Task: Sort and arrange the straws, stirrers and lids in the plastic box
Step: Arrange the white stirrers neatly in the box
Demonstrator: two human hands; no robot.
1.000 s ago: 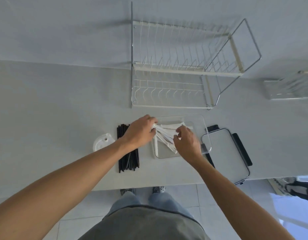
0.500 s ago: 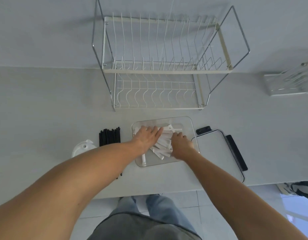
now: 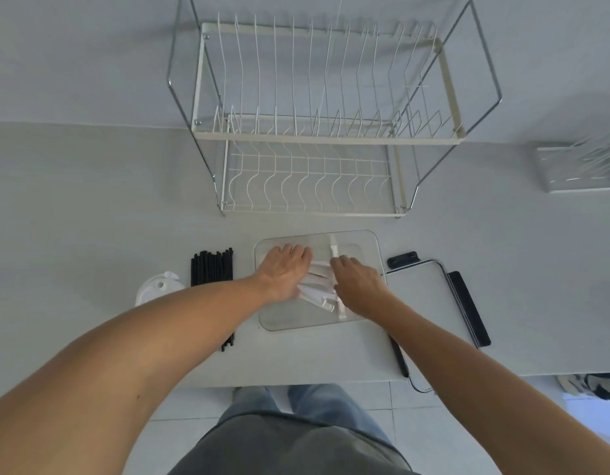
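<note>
A clear plastic box [image 3: 286, 320] sits on the white counter in front of me. Inside it lies a loose bundle of white paper-wrapped sticks [image 3: 319, 286], fanned slantwise, with one stick [image 3: 333, 249] pointing toward the far wall. My left hand [image 3: 284, 269] lies flat on the bundle's left end, fingers stretched out. My right hand [image 3: 358, 282] has its fingers curled against the bundle's right side. A row of black straws [image 3: 211, 267] lies left of the box, partly under my left forearm. White cup lids [image 3: 158, 289] are stacked further left.
The box's lid [image 3: 423, 296] with black clips lies just right of the box, overhanging the counter's front edge. A two-tier wire dish rack [image 3: 314, 138] stands behind the box. A clear holder [image 3: 581, 166] is at the far right. Floor tiles and my legs show below.
Both hands lowered the white bundle from above the box down into it. My left hand flattened over it; my right hand shifted to its right side.
</note>
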